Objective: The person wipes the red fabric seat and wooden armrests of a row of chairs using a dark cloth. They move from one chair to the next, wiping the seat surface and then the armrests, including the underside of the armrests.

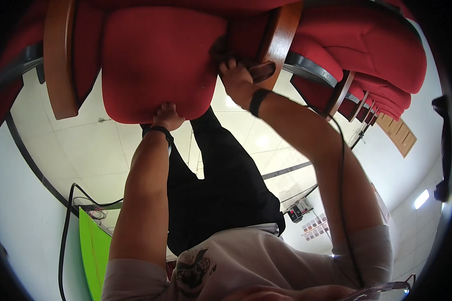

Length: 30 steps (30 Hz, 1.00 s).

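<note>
Fingers (171, 107) of the left hand (169, 119) hold the red seat (158, 62) by its front edge; right hand (238, 82) is at its side, grip impossible to tell.

Pale short-sleeved T-shirt (266, 256), dark chest print (193, 269); black trousers (223, 195); two dark wristbands (257, 102); thin black cable (342, 173).

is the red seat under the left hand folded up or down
Down: the seat juts out between the wooden armrests, its broad cushioned top showing, with the left hand at its front edge.
</note>
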### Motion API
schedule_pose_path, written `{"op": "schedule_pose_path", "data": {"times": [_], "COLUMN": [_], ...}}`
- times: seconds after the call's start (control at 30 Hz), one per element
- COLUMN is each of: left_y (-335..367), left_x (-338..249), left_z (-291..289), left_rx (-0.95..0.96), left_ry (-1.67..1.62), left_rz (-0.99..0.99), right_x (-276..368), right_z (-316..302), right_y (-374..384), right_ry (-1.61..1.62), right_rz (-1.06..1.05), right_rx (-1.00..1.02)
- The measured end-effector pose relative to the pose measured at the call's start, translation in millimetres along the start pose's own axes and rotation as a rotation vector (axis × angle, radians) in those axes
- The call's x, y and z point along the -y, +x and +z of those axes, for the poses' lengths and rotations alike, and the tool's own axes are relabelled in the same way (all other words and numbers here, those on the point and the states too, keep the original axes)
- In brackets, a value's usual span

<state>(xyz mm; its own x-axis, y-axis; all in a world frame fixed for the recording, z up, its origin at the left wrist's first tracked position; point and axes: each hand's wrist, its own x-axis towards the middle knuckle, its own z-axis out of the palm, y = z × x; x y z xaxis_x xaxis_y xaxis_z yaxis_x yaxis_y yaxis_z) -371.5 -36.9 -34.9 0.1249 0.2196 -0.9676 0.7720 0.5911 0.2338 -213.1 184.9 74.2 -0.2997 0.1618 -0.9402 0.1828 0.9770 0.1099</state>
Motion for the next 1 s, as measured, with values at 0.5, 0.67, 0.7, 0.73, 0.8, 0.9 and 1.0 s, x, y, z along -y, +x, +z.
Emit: {"op": "schedule_pose_path", "data": {"times": [0.5, 0.67, 0.7, 0.73, 0.8, 0.9, 1.0], "left_y": [10.7, 11.1, 11.6, 12.4, 14.6, 18.9, 24.2], "left_x": [9.1, 10.1, 10.8, 11.4, 13.5, 18.7, 21.2], "left_z": [6.0, 4.9, 4.4, 4.1, 3.8, 3.4, 1.3], "left_rx": [0.024, 0.02, 0.035, 0.047, 0.064, 0.076, 0.104], "left_ry": [-0.071, -0.072, -0.08, -0.089, -0.102, -0.111, -0.121], "left_rz": [0.027, 0.046, 0.051, 0.055, 0.066, 0.084, 0.117], "right_x": [-29.0, -6.6, -15.4, -29.1, -62.9, -119.8, -151.6], "right_z": [1.0, 0.2, -7.7, -16.4, -34.4, -52.8, -51.8], "right_y": [-1.9, -25.7, -28.6, -31.0, -33.5, -33.4, -27.9], "right_ry": [0.186, 0.293, 0.265, 0.225, 0.128, 0.052, 0.044], "right_rz": [0.094, -0.069, -0.062, -0.046, 0.042, 0.231, 0.239], "right_rx": [-0.088, -0.036, -0.029, -0.015, -0.024, -0.238, -0.338]}}
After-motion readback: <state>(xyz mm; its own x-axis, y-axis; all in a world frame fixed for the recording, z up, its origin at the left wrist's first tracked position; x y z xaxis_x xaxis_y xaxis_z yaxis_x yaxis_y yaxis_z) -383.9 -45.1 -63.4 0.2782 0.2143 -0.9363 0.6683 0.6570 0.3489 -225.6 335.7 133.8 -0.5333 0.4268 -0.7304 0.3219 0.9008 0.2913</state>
